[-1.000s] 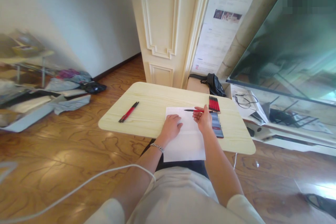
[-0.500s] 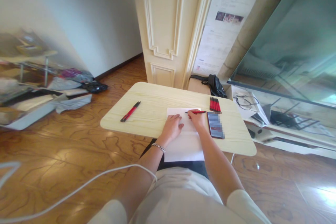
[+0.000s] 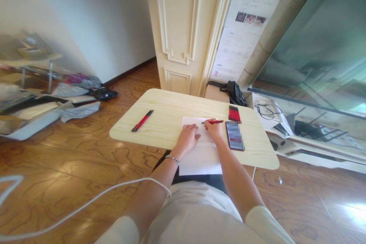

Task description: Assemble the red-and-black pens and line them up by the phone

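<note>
A white sheet of paper (image 3: 200,162) lies on the small pale wooden table (image 3: 168,106), its lower end reaching past the near edge. My left hand (image 3: 187,137) rests flat on the sheet's left side, fingers stretched out and holding nothing. Closed round a red pen (image 3: 219,122) is my right hand (image 3: 212,129), with the dark tip at the upper part of the paper. Any marks there are too small to make out. Just right of that hand lies a phone (image 3: 234,136), its lit screen partly pixelated.
Several red pens (image 3: 235,113) lie in a row behind the phone. More red pens (image 3: 142,121) lie together on the table's left. A black bag (image 3: 233,92) sits beyond the far edge. A white cable (image 3: 108,190) crosses by my left arm.
The pen in my right hand has shifted very slightly to the left. My left hand and the paper stay in place.
</note>
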### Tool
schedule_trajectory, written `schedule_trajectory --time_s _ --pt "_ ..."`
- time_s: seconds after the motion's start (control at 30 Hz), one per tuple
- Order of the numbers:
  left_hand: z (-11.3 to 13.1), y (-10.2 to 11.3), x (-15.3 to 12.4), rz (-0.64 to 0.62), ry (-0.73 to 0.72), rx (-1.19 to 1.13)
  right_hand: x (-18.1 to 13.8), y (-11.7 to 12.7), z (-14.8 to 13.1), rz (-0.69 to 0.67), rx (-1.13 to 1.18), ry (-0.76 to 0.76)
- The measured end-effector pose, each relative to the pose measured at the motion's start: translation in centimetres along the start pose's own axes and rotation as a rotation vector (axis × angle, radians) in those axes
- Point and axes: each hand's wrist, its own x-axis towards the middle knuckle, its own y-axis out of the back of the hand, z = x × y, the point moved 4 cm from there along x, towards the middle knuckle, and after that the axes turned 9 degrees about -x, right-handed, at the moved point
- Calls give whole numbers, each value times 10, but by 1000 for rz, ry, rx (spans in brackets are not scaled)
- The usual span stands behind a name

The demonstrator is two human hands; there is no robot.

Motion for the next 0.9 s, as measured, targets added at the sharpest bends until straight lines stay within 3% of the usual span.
schedule_trajectory --time_s 0.57,0.7,0.9 --pt "-1 -1 0 7 -14 29 -1 0 1 15 28 0" --pt "-1 0 0 4 10 22 0 0 4 -8 252 -35" --pt "0 1 0 0 5 5 -5 11 7 1 726 -206"
